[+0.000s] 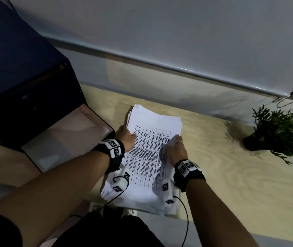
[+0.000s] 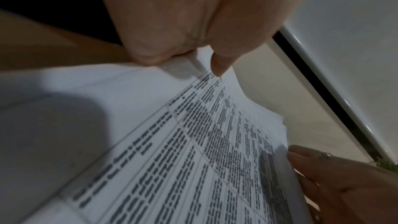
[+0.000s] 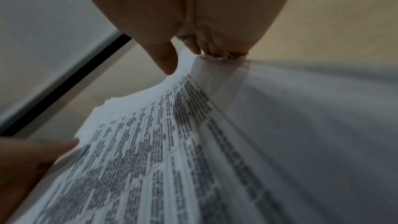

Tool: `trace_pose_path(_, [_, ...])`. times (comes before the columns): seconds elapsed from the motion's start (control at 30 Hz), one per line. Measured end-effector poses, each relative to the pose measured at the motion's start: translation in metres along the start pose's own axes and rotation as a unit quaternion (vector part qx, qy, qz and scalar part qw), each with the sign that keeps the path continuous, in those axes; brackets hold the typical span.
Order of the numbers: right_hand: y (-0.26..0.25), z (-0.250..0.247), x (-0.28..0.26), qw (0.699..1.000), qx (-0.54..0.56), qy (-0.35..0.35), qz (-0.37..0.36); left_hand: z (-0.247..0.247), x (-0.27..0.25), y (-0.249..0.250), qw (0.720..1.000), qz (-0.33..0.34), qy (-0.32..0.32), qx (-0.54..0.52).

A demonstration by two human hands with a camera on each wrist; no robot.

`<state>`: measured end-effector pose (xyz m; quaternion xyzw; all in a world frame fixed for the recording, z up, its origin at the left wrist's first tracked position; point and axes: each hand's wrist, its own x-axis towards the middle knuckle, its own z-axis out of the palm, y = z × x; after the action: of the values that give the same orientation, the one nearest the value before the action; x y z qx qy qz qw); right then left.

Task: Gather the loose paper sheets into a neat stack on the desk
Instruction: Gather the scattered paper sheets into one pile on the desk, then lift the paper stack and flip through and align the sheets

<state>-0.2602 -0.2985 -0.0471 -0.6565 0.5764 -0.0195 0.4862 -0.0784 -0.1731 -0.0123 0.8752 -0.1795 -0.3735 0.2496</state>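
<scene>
Both hands are on the pile. The left hand (image 1: 126, 138) clamps the stack's left edge, thumb on the top sheet and fingers curled under the side, a firm narrow pinch that the left wrist view shows plainly (image 2: 172, 28). The right hand (image 1: 177, 150) does the same on the right edge, thumb (image 3: 165, 60) down on the printed page, ringed fingers wrapped round the side, and the sheet there bows upward under the squeeze. Between them sits the paper stack (image 1: 149, 154), a table of dark text on top, its far corners fanned and uneven, more sheets splayed out toward the near edge of the desk (image 1: 231, 166). The pile lies at the desk's near-left part, just beside a dark blue cabinet (image 1: 17, 77) at the left edge. Well apart, at the right edge, stands a small potted plant (image 1: 277, 132). A grey wall panel (image 1: 160, 32) runs along the far edge.
</scene>
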Motion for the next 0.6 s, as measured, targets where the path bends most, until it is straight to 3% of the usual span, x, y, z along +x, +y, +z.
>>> trace_pose_path(0.07, [-0.001, 0.001, -0.002, 0.999, -0.008, 0.040, -0.012, 0.002, 0.000, -0.008, 1.000, -0.008, 0.022, -0.014])
trace_pose_path(0.2, [0.019, 0.003, -0.005, 0.995, -0.029, 0.082, -0.055, 0.003, -0.003, -0.015, 0.999, -0.014, -0.003, 0.034])
trace_pose_path(0.33, [0.010, -0.012, -0.011, 0.995, -0.008, 0.084, -0.058, -0.009, -0.012, -0.009, 0.995, 0.061, 0.031, -0.069])
trace_pose_path(0.47, [-0.034, -0.042, -0.037, 0.972, 0.214, 0.062, -0.080, -0.043, -0.023, 0.000, 0.939, 0.167, 0.011, -0.301])
trace_pose_path(0.6, [-0.087, -0.064, -0.074, 0.930, 0.312, 0.055, -0.184, -0.081, -0.041, 0.026, 0.894, 0.259, 0.011, -0.366])
